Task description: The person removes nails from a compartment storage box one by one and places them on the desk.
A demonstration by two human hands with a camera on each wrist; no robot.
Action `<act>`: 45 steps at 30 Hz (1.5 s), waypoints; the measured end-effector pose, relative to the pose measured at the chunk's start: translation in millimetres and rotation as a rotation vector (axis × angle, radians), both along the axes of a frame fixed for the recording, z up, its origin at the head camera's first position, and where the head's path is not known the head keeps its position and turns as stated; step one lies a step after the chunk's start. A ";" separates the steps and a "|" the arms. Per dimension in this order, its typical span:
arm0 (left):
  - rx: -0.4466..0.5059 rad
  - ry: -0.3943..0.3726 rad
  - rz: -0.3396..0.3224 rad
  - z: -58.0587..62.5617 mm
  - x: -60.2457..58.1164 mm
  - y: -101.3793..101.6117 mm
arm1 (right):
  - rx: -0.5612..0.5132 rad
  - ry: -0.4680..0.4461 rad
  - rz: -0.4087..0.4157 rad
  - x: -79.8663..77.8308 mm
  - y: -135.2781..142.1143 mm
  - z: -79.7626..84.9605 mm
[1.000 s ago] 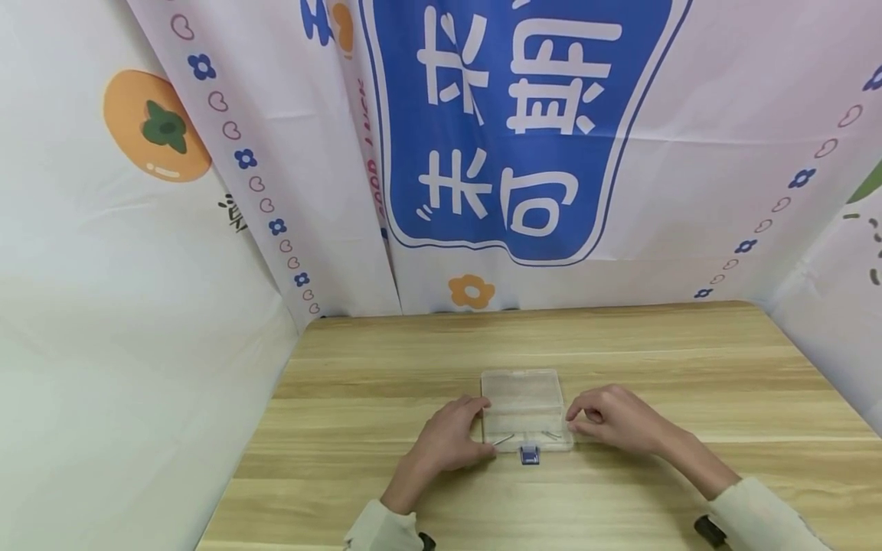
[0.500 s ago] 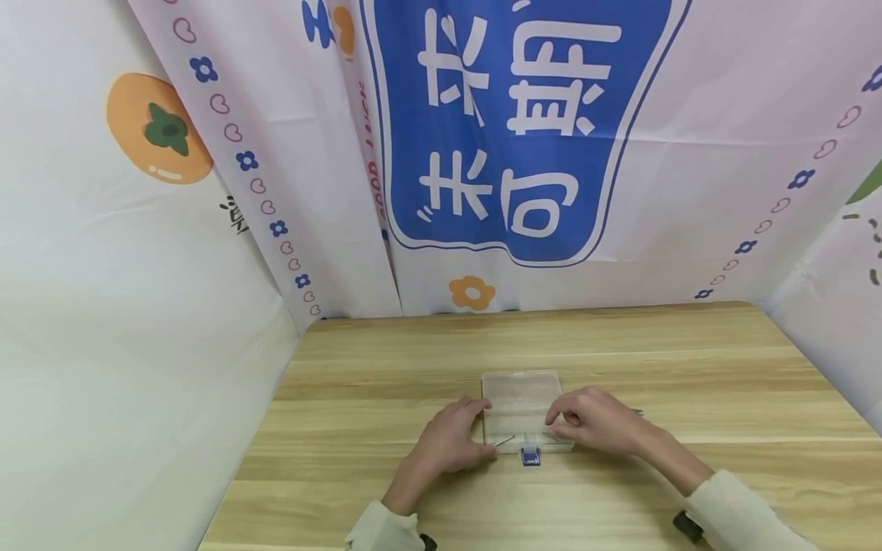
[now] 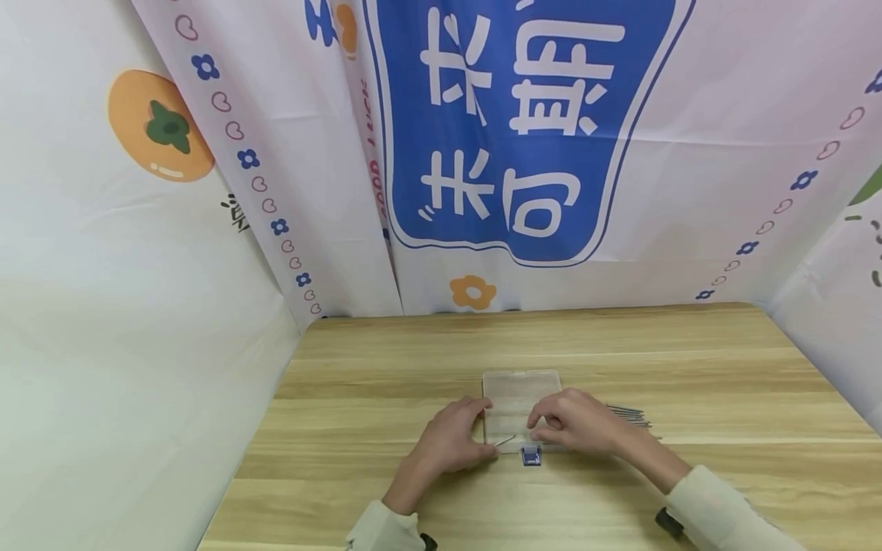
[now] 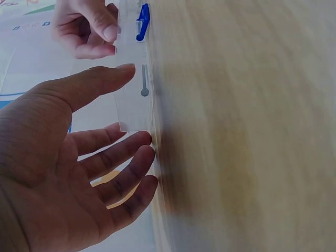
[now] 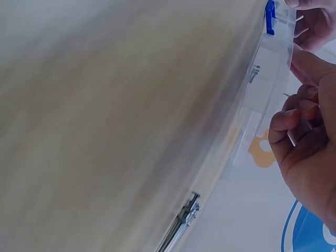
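Note:
A clear plastic box (image 3: 506, 425) lies on the table with its lid (image 3: 521, 386) laid back and a blue latch (image 3: 531, 457) at its front. My left hand (image 3: 451, 436) holds the box's left end, thumb at the front and fingers behind. Inside, a metal nail (image 4: 145, 84) lies in the left part; small nails (image 5: 254, 73) show in the right part. Over the box, my right hand (image 3: 575, 421) has thumb and fingertips together. From this pinch a thin metal tip (image 5: 286, 95) pokes out, seemingly a nail; the rest is hidden by the fingers.
A pile of long metal nails (image 3: 627, 415) lies on the wooden table (image 3: 386, 360) right of the box, partly behind my right forearm. Printed cloth (image 3: 427, 275) hangs along the table's back edge and both sides.
My right hand has moved left from the box's right side to above its middle, uncovering the nail pile behind it. My left hand has stayed at the box's left end.

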State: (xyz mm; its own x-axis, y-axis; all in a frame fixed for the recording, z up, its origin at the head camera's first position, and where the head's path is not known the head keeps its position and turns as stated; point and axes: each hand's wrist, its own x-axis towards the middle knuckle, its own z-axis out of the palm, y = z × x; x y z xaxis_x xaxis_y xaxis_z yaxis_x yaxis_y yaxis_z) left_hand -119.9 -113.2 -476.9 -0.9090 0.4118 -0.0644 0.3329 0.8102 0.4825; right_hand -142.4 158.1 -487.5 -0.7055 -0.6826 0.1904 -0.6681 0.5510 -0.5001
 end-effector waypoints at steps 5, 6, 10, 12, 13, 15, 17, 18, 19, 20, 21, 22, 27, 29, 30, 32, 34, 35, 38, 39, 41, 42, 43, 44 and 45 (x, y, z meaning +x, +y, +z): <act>0.000 0.001 0.000 -0.1 -0.1 -0.1 | 0.007 -0.007 -0.010 -0.9 -4.2 0.4; 0.000 0.001 0.001 -0.2 -0.1 -0.1 | 0.004 -0.009 -0.012 -0.9 -4.4 0.3; -0.004 0.002 0.001 -0.3 -0.1 -0.1 | -0.003 -0.007 -0.017 -1.2 -4.5 -0.8; -0.004 0.005 0.000 -0.2 -0.2 -0.2 | -0.011 -0.013 -0.016 -1.3 -4.9 -1.1; -0.004 0.007 -0.001 -0.1 -0.2 -0.3 | -0.013 -0.015 -0.014 -1.4 -5.3 -1.0; -0.003 0.010 -0.004 0.1 -0.2 -0.4 | -0.020 -0.015 -0.002 -1.6 -6.9 -0.9; -0.002 0.015 -0.008 0.0 -0.1 -0.7 | -0.018 -0.017 0.007 -1.9 -9.0 -0.3; -0.001 0.017 -0.010 0.0 0.0 -0.7 | -0.017 -0.014 0.012 -1.9 -10.2 0.2; -0.001 0.019 -0.012 0.0 0.1 -0.7 | -0.018 -0.009 0.017 -2.0 -11.4 0.8; 0.000 0.021 -0.014 -0.1 0.1 -0.8 | -0.018 -0.005 0.021 -2.0 -12.5 1.3; -0.001 0.024 -0.016 -0.1 0.2 -0.7 | -0.019 -0.002 0.023 -2.0 -13.6 1.7; -0.002 0.027 -0.018 0.0 0.3 -0.7 | -0.017 0.000 0.026 -2.1 -14.5 2.3; -0.009 0.028 -0.022 0.6 0.6 0.1 | -0.018 0.021 0.048 -3.3 -18.7 2.0; -0.012 0.027 -0.022 0.9 0.5 0.4 | -0.018 0.034 0.058 -3.7 -20.2 1.7; -0.014 0.026 -0.023 1.1 0.4 0.4 | -0.018 0.039 0.062 -3.9 -21.0 1.4; -0.019 0.028 -0.024 1.3 0.4 0.5 | -0.017 0.046 0.070 -4.0 -22.7 1.0; -0.020 0.025 -0.025 1.3 0.7 0.6 | -0.014 0.046 0.080 -4.0 -24.6 0.7; -0.021 0.024 -0.025 1.3 0.9 0.6 | -0.011 0.044 0.084 -4.0 -25.5 0.3; -0.021 0.021 -0.024 1.3 1.4 0.5 | -0.004 0.034 0.094 -3.9 -28.4 -0.2; -0.020 0.018 -0.022 1.3 1.5 0.5 | -0.002 0.033 0.098 -3.9 -29.4 -0.3; -0.020 0.017 -0.020 1.4 1.6 0.4 | 0.006 0.032 0.104 -4.1 -31.1 -0.7; -0.018 0.016 -0.018 1.5 1.7 0.3 | 0.014 0.032 0.106 -4.3 -32.0 -0.8; -0.017 0.014 -0.016 1.4 1.7 0.1 | 0.023 0.030 0.107 -4.7 -33.0 -1.1; -0.018 0.014 -0.015 1.4 1.7 0.0 | 0.034 0.026 0.106 -5.1 -34.0 -1.6; -0.017 0.014 -0.014 1.3 1.7 -0.2 | 0.044 0.026 0.104 -5.5 -34.9 -1.9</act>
